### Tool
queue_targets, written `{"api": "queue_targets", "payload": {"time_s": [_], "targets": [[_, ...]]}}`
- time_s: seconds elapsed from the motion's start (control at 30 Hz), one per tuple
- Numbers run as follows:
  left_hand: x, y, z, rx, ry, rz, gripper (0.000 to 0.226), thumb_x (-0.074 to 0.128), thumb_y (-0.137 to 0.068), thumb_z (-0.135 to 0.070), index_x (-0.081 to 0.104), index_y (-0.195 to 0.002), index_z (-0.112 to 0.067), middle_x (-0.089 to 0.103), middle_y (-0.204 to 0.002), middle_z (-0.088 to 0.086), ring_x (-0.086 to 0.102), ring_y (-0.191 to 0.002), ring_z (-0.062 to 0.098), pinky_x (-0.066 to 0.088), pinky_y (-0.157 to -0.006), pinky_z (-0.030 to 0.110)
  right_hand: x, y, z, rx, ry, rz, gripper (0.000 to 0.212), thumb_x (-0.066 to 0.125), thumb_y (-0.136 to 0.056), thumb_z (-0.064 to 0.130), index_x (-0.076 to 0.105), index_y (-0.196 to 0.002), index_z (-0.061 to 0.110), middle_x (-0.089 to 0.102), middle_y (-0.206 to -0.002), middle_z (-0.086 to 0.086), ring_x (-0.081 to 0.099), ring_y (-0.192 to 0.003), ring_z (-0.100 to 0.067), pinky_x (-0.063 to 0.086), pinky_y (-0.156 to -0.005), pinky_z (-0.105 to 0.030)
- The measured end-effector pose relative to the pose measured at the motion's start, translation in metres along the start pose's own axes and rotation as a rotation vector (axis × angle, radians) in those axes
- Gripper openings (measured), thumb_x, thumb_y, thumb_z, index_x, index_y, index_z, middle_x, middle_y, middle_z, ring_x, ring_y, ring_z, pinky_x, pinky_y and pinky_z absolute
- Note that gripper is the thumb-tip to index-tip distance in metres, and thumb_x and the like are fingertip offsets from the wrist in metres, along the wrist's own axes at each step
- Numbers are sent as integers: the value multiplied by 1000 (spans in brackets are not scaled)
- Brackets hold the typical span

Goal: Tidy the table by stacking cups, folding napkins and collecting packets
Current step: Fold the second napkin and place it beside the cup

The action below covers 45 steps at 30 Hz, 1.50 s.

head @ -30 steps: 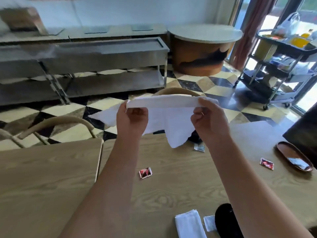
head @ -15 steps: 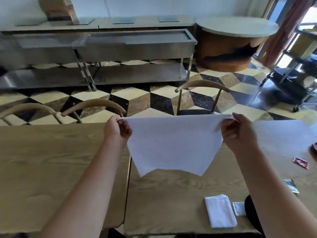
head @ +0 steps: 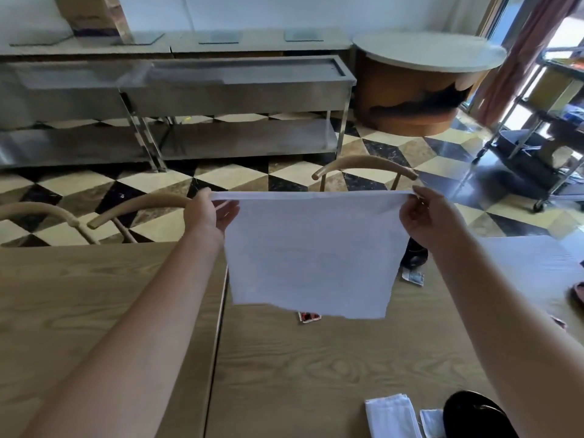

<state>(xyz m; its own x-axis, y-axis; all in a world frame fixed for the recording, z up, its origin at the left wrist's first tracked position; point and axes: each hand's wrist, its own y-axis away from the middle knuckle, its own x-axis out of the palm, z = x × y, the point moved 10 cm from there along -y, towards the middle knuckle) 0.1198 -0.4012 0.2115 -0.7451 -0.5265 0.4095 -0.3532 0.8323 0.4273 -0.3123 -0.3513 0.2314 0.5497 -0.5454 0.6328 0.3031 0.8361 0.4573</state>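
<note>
Head view. My left hand (head: 211,213) pinches the top left corner of the white napkin (head: 311,251); my right hand (head: 425,218) pinches the top right corner. The top edge is pulled taut and level between both hands. The napkin hangs flat in the air above the wooden table (head: 316,368), its lower edge uneven and clear of the surface. A red packet (head: 309,317) lies on the table, partly hidden behind the napkin's lower edge. A grey packet (head: 413,277) lies just right of the napkin, near a dark object that I cannot identify. A folded napkin (head: 392,417) rests at the near table edge, beside a black object (head: 474,415).
</note>
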Motion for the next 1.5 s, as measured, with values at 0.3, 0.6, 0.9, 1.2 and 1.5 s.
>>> {"api": "queue_targets", "payload": {"time_s": [0.3,0.6,0.9,1.2,1.5], "targets": [[-21,37,0,71,113,112,13,56,-88,-17,60,-92,-6,62,-90,14,72,-75,30,61,-71,37,-24,16,-3,-3,138,73,19,61,-96,11,59,-77,13,56,-51,3,53,-42,-5,47,-44,-14],[-202,84,171,-240,-120,-127,20,46,-95,-23,62,-83,-22,63,-72,-4,60,-54,9,44,-42,17,-230,80,-159,337,269,-291,18,62,-96,8,55,-80,13,54,-46,2,54,-36,-6,46,-39,-14],[-366,163,284,-642,-485,-371,13,63,-92,-21,59,-93,-10,59,-76,8,59,-63,21,45,-50,34,-382,168,-241,501,355,-562,11,69,-91,3,63,-99,4,61,-76,-7,64,-50,-12,52,-44,-18],[-314,127,252,-533,-177,-312,45,42,-97,-16,41,-52,-18,32,-37,-5,31,-28,12,28,-34,15,-345,111,-195,291,491,-409,15,60,-95,3,68,-104,11,68,-66,-3,62,-54,-12,52,-48,-21],[-260,50,226,-556,-179,-350,29,49,-90,-20,48,-61,-16,53,-41,-1,46,-51,15,41,-42,17,-256,-8,-171,270,475,-202,19,69,-86,3,68,-99,-10,76,-97,-23,77,-87,-25,61,-71,-26]]}}
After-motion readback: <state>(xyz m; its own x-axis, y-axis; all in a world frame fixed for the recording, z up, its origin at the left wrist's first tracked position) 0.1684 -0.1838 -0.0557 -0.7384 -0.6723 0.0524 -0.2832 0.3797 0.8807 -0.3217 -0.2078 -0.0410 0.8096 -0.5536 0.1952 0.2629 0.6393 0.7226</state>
